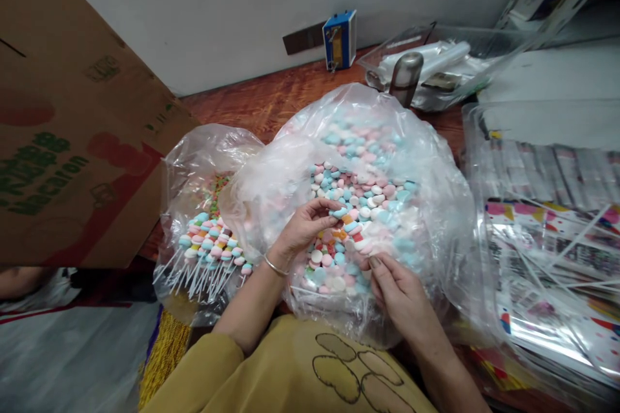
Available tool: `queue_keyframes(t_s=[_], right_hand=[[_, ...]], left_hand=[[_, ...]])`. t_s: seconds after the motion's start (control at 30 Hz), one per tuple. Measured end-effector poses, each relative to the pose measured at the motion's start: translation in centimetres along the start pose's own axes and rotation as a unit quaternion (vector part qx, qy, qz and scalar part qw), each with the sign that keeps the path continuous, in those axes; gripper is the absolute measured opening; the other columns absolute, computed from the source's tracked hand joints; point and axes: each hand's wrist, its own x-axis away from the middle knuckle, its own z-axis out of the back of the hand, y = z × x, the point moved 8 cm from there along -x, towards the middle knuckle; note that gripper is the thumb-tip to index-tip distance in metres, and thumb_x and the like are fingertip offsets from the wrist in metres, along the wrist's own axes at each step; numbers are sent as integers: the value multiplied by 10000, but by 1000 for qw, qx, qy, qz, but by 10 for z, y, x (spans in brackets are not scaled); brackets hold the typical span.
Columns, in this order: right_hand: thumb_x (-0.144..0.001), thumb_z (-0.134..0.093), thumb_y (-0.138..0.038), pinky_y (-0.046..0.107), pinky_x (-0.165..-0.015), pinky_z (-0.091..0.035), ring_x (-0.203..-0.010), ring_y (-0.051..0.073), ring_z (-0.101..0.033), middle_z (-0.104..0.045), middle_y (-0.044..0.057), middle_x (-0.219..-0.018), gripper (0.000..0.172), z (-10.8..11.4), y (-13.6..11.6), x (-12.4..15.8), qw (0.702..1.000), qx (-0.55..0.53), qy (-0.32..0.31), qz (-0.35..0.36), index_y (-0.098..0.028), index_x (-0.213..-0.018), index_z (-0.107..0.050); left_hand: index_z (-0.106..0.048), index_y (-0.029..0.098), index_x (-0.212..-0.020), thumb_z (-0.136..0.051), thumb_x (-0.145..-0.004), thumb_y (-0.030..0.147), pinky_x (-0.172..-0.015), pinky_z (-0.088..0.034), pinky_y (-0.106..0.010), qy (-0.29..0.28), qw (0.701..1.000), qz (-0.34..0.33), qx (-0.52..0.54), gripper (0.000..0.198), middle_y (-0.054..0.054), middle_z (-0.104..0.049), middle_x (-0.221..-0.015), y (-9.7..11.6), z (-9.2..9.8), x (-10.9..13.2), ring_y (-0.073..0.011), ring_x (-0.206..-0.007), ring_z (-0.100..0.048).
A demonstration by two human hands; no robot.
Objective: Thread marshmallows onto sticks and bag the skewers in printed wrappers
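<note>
Stretched between my two hands is a candy skewer (pixel 349 227), a row of blue, orange, pink and white gummy pieces. My left hand (pixel 307 224) pinches its upper end by a blue piece. Lower down and to the right, my right hand (pixel 394 281) has its thumb and finger pressed together at the other end; the stick there is too small to make out. Beneath both hands lies a big clear plastic bag (pixel 436 187), opened over loose pastel candies (pixel 361 197). Some orange and red gummies (pixel 334 242) show near my left fingers.
Finished candy sticks (pixel 213 239) lie in a smaller bag at left, beside a large cardboard box (pixel 87 142). A clear bin (pixel 477 161) with printed packaging and white sticks stands at right. Behind are a blue box (pixel 340 40), a dark cup (pixel 405 77) and a plastic tray (pixel 498 39).
</note>
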Motion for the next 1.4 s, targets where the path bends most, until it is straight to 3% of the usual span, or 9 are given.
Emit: queue_keyframes(t_s=[0.07,0.23,0.4,0.53,0.8,0.97,1.17,1.4], right_hand=[[-1004,-449,-519,258,-475,-349,-477,144,-418,-441,-55,-531,409,0,-5,0,1000,17,4,11,-199,-871,-666],[-985,-472,-456,248,-595,-443,-658,169,-597,-653,12,-723,371,9,-18,-1,993,93,27,69,-202,-799,-669],[-997,-499,-430,241,-590,-433,-641,159,-588,-660,2,-725,347,13,-18,1,986,138,-19,92,-207,-785,-659],[-1005,-496,-411,243,-603,-438,-644,158,-610,-682,-1,-743,323,15,-18,4,983,151,-38,99,-210,-822,-670],[-1009,-433,-432,238,-548,-435,-579,160,-601,-649,-6,-660,364,11,-22,4,985,144,27,92,-214,-807,-644],[-1008,-455,-445,228,-535,-407,-555,146,-568,-608,-23,-627,362,8,-22,6,981,168,22,100,-225,-757,-593],[-1011,-456,-440,241,-533,-388,-528,148,-558,-607,-26,-607,338,10,-23,10,974,197,37,108,-232,-794,-609],[-1039,-392,-382,254,-523,-406,-549,175,-625,-672,9,-666,318,-10,-24,12,977,164,60,124,-223,-878,-614]], left_hand=[[-758,161,-976,-936,-672,377,-826,-598,-321,-7,1000,6,-23,413,-70,-751,-1022,2,1,1,-172,-850,-722],[-799,163,-1049,-876,-755,402,-897,-606,-355,-48,994,44,-86,387,-98,-785,-1066,13,0,6,-222,-959,-750],[-820,166,-1017,-838,-778,468,-695,-610,-278,-67,988,76,-115,385,-93,-789,-916,16,5,9,-195,-790,-748],[-826,168,-1021,-825,-779,501,-643,-598,-270,-84,987,77,-115,412,-87,-776,-882,10,3,9,-166,-711,-711],[-776,178,-1166,-805,-794,555,-802,-613,-319,23,998,56,-5,531,-99,-776,-1014,-14,-8,12,-203,-859,-748],[-783,174,-1123,-798,-823,505,-822,-577,-289,19,999,33,21,447,-91,-764,-1036,-9,-20,15,-170,-859,-709],[-778,174,-1105,-765,-860,473,-845,-553,-297,11,999,23,43,387,-108,-745,-1068,-9,-25,19,-213,-987,-696],[-727,218,-1141,-760,-838,512,-835,-549,-312,89,991,-21,93,424,-78,-716,-1039,-23,-30,19,-202,-981,-689]])
